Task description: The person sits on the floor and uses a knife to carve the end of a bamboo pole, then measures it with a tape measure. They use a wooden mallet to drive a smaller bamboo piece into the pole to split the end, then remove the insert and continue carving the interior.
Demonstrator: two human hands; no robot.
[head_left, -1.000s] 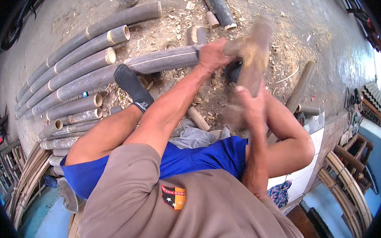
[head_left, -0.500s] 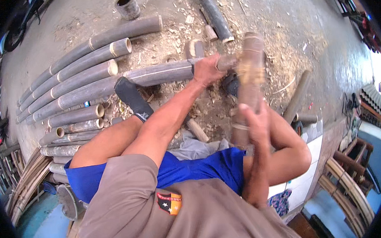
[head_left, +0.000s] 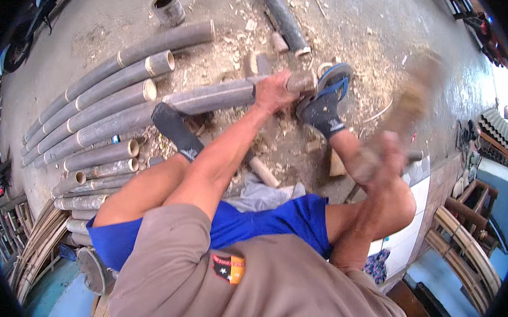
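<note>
My left hand (head_left: 272, 92) is closed round a chisel with a thick wooden handle (head_left: 302, 82). Its blade end is mostly hidden by the fingers, against the right end of a long grey bamboo pole (head_left: 215, 97). That pole lies across the floor in front of me, under or beside my left foot. My right hand (head_left: 386, 157), blurred by motion, grips a thick wooden mallet (head_left: 412, 103). The mallet is raised to the right and tilted, apart from the chisel. A blue sandal (head_left: 337, 79) shows on my right foot, just beyond the chisel's handle.
Several bamboo poles (head_left: 142, 49) lie side by side at the left, with shorter pieces (head_left: 106, 167) nearer. A dark bamboo tube (head_left: 284, 20) and a bamboo cup (head_left: 168, 11) are farther off. Wood chips (head_left: 230, 49) litter the floor. A wooden-handled tool (head_left: 263, 171) lies between my legs.
The mallet and my right hand have swung away to the right from beside the chisel's handle, uncovering my right foot and sandal. My left hand stays on the chisel, nearly still.
</note>
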